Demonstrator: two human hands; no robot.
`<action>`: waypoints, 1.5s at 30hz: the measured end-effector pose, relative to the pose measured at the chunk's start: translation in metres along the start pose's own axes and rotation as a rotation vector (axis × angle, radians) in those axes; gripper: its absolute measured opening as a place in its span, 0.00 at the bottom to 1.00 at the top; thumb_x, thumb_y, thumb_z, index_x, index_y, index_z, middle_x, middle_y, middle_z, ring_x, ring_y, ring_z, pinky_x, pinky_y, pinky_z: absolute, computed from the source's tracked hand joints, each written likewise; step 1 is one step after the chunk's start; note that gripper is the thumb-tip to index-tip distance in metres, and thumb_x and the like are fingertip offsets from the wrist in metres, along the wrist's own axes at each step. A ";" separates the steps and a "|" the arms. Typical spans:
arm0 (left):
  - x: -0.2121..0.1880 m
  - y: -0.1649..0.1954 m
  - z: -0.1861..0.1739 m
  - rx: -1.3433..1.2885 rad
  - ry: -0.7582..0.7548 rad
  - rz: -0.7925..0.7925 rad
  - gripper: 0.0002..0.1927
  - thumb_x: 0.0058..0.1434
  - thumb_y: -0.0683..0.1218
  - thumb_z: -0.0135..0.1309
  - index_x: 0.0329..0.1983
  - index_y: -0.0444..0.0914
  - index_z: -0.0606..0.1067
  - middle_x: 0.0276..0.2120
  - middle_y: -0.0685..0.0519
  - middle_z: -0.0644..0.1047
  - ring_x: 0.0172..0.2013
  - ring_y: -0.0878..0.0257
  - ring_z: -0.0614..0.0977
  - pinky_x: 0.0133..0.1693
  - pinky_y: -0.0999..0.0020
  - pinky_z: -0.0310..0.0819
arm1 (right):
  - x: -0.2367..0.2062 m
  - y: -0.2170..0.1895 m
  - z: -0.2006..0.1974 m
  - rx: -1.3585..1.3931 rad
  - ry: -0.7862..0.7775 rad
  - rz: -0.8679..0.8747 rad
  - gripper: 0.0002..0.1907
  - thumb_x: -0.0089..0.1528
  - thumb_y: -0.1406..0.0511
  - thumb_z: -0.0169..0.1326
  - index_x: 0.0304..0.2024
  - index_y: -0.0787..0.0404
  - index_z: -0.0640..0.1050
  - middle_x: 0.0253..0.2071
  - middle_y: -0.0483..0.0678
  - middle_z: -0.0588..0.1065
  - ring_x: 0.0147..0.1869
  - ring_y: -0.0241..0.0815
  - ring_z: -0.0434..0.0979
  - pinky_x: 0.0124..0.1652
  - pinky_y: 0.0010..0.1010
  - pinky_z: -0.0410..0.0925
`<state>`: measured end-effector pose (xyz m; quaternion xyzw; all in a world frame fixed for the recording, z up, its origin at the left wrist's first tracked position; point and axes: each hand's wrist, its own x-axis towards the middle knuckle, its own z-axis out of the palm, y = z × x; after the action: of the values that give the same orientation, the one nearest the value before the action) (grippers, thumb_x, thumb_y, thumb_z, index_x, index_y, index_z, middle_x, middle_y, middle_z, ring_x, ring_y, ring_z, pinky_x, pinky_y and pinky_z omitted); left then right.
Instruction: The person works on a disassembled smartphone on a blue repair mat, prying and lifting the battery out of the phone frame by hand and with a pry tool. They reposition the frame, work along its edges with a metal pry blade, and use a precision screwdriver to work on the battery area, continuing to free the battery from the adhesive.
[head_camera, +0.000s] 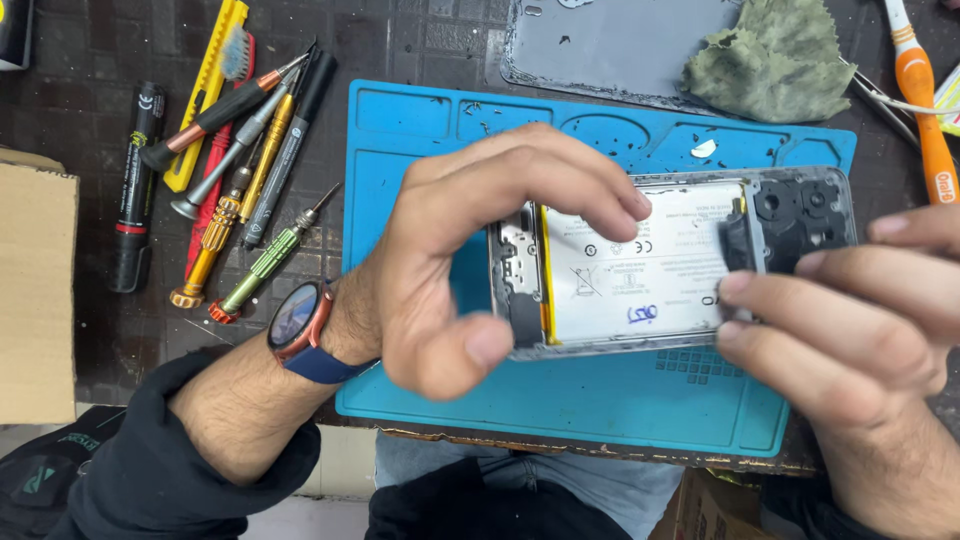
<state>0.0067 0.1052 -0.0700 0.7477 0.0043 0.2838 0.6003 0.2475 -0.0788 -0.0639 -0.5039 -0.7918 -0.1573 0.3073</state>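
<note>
Centre and right of the frame: an opened smartphone with its back cover off, white battery and black camera module exposed, held above a blue silicone repair mat. The left hand, with a round wristwatch on a dark blue strap, curls thumb and fingers round the phone's left end. The right hand grips the right end, fingers pressed on the camera side. Upper left: a row of screwdrivers and pens. Top: a grey back cover and a crumpled green cloth.
</note>
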 end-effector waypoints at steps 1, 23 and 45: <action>-0.001 -0.001 -0.001 0.024 -0.021 0.038 0.29 0.66 0.62 0.48 0.57 0.36 0.73 0.58 0.46 0.78 0.56 0.59 0.81 0.59 0.69 0.76 | -0.001 0.006 0.004 0.023 0.037 -0.007 0.09 0.60 0.58 0.59 0.38 0.50 0.73 0.39 0.38 0.78 0.42 0.45 0.70 0.50 0.49 0.66; -0.002 0.010 0.018 0.288 0.041 0.206 0.23 0.69 0.47 0.67 0.64 0.46 0.73 0.49 0.59 0.72 0.44 0.64 0.77 0.47 0.72 0.72 | 0.000 0.013 0.027 0.534 -0.136 0.403 0.21 0.61 0.61 0.64 0.49 0.61 0.68 0.48 0.53 0.75 0.51 0.44 0.80 0.50 0.33 0.73; -0.004 0.018 0.009 0.362 0.291 0.267 0.09 0.60 0.40 0.54 0.43 0.38 0.73 0.39 0.53 0.77 0.35 0.63 0.79 0.37 0.68 0.73 | 0.000 0.004 0.018 0.419 0.094 0.110 0.13 0.56 0.69 0.66 0.36 0.68 0.74 0.39 0.56 0.76 0.37 0.49 0.79 0.37 0.40 0.76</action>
<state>0.0006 0.0908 -0.0563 0.7882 0.0429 0.4595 0.4071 0.2451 -0.0674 -0.0778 -0.4636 -0.7632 0.0041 0.4500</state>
